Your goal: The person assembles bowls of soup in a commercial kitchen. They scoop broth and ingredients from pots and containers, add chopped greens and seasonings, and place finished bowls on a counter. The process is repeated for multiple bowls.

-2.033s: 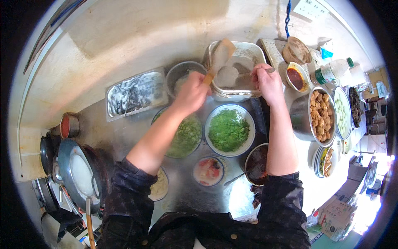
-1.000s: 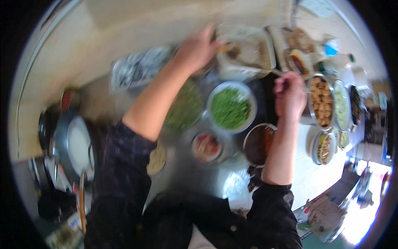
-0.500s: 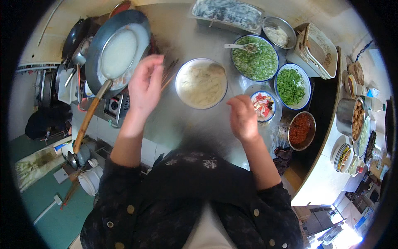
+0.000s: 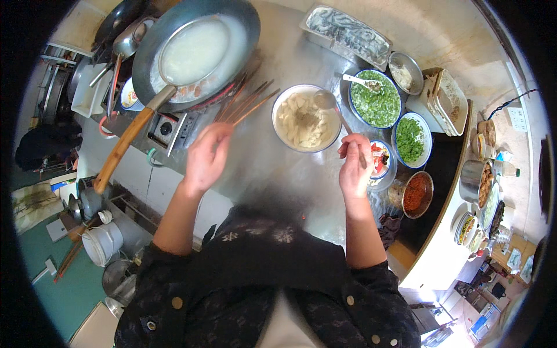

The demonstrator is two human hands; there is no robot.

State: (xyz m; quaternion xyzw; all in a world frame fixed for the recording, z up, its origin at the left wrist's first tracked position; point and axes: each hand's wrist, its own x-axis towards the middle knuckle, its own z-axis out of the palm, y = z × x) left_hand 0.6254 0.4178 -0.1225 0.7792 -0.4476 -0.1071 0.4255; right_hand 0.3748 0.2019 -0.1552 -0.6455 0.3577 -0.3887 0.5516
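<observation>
My right hand (image 4: 355, 165) is closed round the handle of a metal ladle (image 4: 324, 100). The ladle's round end is over the far right rim of a white bowl (image 4: 274, 119) with pale, wet pieces and a brownish powdery patch in it. My left hand (image 4: 208, 155) is raised over the counter's left side, fingers loosely curled and thumb apart, with nothing visible in it. Just beyond it, several chopsticks (image 4: 252, 103) fan out; their near ends are hidden by the hand. Behind my right hand is a small bowl (image 4: 380, 158) of red and white bits.
A large wok (image 4: 253, 35) with whitish liquid sits on the stove (image 4: 167, 129), its wooden handle (image 4: 125, 145) pointing toward me. At right stand bowls of chopped greens (image 4: 375, 107) (image 4: 411, 139), a white spoon (image 4: 360, 81), a red seasoning bowl (image 4: 416, 194) and a metal tray (image 4: 348, 35).
My right hand has taken hold of the ladle, which lay in the white bowl before. My left hand has drawn back and curled its fingers. The whole view has shifted.
</observation>
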